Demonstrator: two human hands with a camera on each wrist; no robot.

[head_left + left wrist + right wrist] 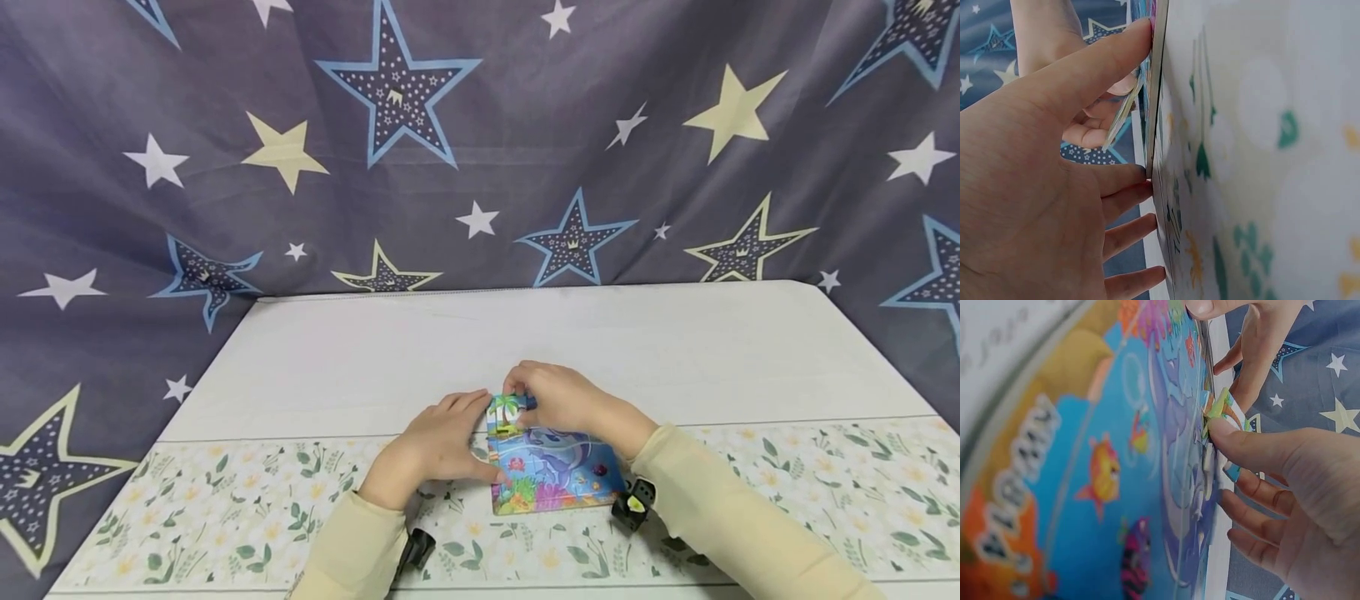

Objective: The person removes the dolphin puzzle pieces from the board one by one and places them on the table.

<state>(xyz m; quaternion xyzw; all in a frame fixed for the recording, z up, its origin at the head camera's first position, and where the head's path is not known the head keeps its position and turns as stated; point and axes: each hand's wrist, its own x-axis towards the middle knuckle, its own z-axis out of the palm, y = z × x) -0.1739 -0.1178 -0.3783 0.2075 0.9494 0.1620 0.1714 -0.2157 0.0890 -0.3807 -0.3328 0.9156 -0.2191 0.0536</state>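
A colourful jigsaw puzzle (551,492) with a dolphin, fish and coral picture lies flat on the table. My right hand (566,402) is over its far left corner. There, thumb and fingers pinch a puzzle piece (1225,411) with green, white and blue print; in the left wrist view this piece (1124,119) stands tilted up from the board. My left hand (442,442) lies along the puzzle's left side. Its thumb (1129,53) touches the near part of the edge, and its fingers stretch out to the far left corner and the tabletop. The right palm hides part of the picture.
The white table (337,358) has a floral strip (247,508) along its near part, beneath the puzzle. A dark curtain (495,108) with stars hangs behind the table and at its sides. Each wrist wears a small black device, such as the right one (633,504).
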